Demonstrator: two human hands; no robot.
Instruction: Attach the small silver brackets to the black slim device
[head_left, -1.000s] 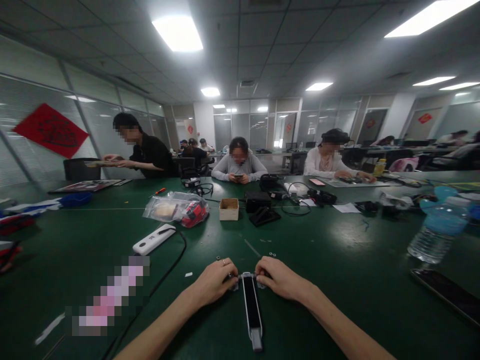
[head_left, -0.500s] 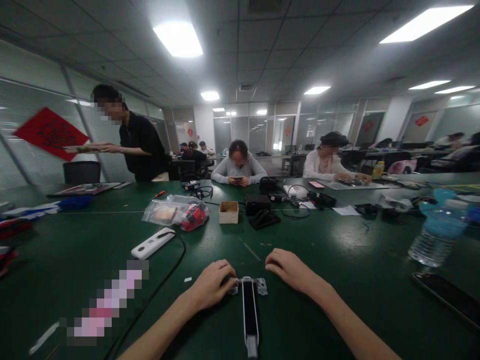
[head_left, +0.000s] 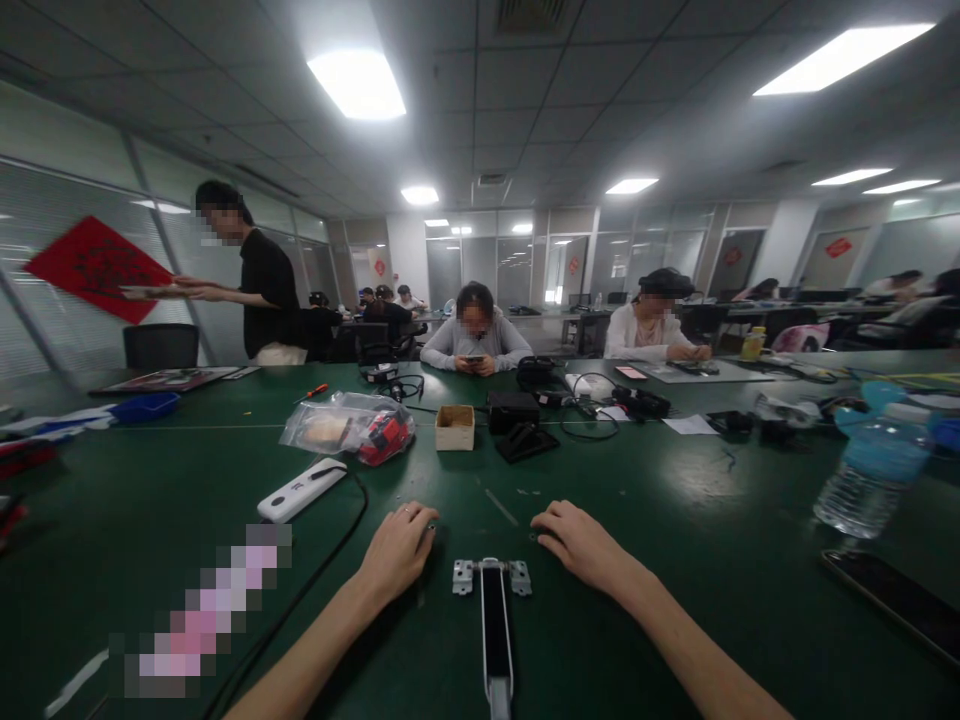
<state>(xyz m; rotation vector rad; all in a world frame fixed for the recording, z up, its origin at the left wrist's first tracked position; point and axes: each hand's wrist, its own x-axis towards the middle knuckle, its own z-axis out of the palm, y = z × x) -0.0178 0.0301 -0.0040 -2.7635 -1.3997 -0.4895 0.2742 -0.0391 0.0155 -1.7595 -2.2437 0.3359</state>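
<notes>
On the green table (head_left: 697, 520) a long black bar with a pale metal frame (head_left: 496, 640) lies pointing away from me, with a small metal bracket at each side of its far end. My left hand (head_left: 397, 552) rests to the left of the bar, fingers curled down, touching only the tabletop. My right hand (head_left: 581, 545) lies flat on the table to the right of the bar, near a tiny dark item (head_left: 534, 536). Neither hand touches the bar.
A white power bank (head_left: 302, 490) with a black cable lies left of my hands. Farther off stand a clear plastic bag (head_left: 346, 430) and a small cardboard box (head_left: 455, 427). A water bottle (head_left: 874, 480) and a phone (head_left: 892, 605) lie right. Co-workers sit across the table.
Both hands have left the bar's bracket end and moved apart, the left one back from the bar and the right one off to its side. The bar stays in place.
</notes>
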